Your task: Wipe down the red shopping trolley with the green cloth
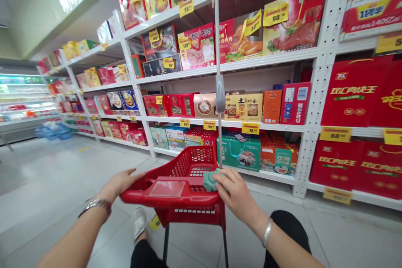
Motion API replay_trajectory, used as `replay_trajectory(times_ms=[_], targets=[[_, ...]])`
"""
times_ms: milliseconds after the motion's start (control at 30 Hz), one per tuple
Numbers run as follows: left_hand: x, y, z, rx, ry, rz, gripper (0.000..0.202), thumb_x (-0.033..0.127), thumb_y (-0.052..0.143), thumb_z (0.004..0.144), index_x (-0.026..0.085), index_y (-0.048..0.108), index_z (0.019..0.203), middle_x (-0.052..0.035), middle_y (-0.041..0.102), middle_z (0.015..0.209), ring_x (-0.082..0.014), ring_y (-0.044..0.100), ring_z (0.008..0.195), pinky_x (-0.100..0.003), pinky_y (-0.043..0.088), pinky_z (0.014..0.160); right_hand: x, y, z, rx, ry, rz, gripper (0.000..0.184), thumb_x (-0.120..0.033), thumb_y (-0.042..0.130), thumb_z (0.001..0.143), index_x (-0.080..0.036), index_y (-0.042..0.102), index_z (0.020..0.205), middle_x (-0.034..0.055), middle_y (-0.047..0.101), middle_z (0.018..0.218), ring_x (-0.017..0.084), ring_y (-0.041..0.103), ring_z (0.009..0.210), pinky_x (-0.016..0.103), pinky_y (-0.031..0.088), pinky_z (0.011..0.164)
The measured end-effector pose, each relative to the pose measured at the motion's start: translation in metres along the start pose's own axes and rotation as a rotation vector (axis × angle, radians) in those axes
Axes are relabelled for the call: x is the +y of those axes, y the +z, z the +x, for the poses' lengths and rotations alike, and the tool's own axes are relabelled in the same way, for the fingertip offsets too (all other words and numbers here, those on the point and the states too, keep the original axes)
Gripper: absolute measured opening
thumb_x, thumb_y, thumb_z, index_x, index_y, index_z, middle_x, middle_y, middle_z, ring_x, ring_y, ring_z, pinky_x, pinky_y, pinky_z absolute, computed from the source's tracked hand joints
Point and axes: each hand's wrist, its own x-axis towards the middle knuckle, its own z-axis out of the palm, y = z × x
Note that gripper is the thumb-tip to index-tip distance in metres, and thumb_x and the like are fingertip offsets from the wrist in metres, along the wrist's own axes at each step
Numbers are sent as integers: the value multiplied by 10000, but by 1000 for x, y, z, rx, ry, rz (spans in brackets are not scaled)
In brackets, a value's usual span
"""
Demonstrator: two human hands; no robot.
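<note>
A red plastic shopping cart (188,199) stands right in front of me, its basket pointing toward the shelves. On the left corner of its handle end lies my left hand (124,182), fingers closed loosely over the rim. My right hand (234,188) grips a crumpled green cloth (210,181) and presses it against the right end of the red handle. Part of the cloth is hidden beneath the fingers. A flat panel (166,189) is set into the middle of the handle. Through the lattice walls the basket shows no goods.
White shelves (194,67) with boxed goods and yellow price tags run along the far side. A thin upright pole (217,42) with a grey grip rises by the cart's right side. Blue wrapped packs (55,130) sit on the tiled floor (103,167) at far left.
</note>
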Motion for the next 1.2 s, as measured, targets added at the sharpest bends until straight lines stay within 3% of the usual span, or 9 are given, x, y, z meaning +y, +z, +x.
replay_trajectory(times_ms=[67,167,300,433,667,900,1000,1100,1200], targets=[[12,-7,-8,31,-28,69,715,612,481,787,99,686,1241,-224,728,1192,-421,667,1134,-507,493,1010,-1,1,1,12,14,56,228,-218,493,986,-251,681,1110,80,675,1046,223,608,983,391,509,855],[45,-7,-34,47,-41,-44,714,576,263,908,139,612,1352,-165,674,1329,-372,615,1244,-468,458,1066,-16,11,10,-54,63,125,177,-191,537,948,-244,699,996,62,672,1002,211,608,941,374,501,841],[97,15,-78,-33,205,-312,658,535,226,947,198,594,1377,-63,615,1429,-258,512,1378,-367,386,1149,-40,30,22,-218,60,190,136,-190,629,904,-255,713,988,44,673,1089,204,608,999,361,490,897],[122,33,-104,-120,361,-174,532,433,313,968,302,540,1431,-24,507,1526,-275,410,1453,-533,218,1225,-56,45,21,-245,2,243,231,-196,618,924,-272,684,1132,50,674,1141,213,609,1036,370,507,923],[117,29,-109,-61,373,136,521,430,369,991,252,528,1453,-92,386,1596,-337,259,1517,-613,162,1216,-38,40,-16,15,-138,229,364,-141,512,964,-323,632,1255,74,658,1192,225,616,1063,403,539,942],[117,31,-115,-42,473,200,605,547,347,997,238,444,1508,-117,433,1561,-325,304,1500,-643,226,1193,45,20,-9,292,261,192,263,-329,568,952,-257,703,1166,103,682,1155,243,641,1111,413,542,963],[114,32,-115,-57,506,193,660,604,380,975,240,411,1524,-115,445,1551,-321,314,1496,-628,248,1194,60,40,1,163,354,268,287,-377,571,921,-234,743,1101,114,674,1198,250,632,1139,422,520,1005],[108,32,-114,-45,536,164,634,606,388,974,279,422,1517,-92,485,1527,-315,353,1479,-616,267,1192,59,69,0,-107,310,407,273,-347,522,938,-237,762,1009,97,687,1174,229,638,1125,401,508,1014],[100,30,-111,-63,538,154,602,587,387,980,297,439,1506,-71,480,1533,-301,361,1476,-594,266,1201,61,87,-3,-216,266,403,274,-282,484,952,-224,746,1008,97,695,1114,221,633,1106,397,491,1015]])
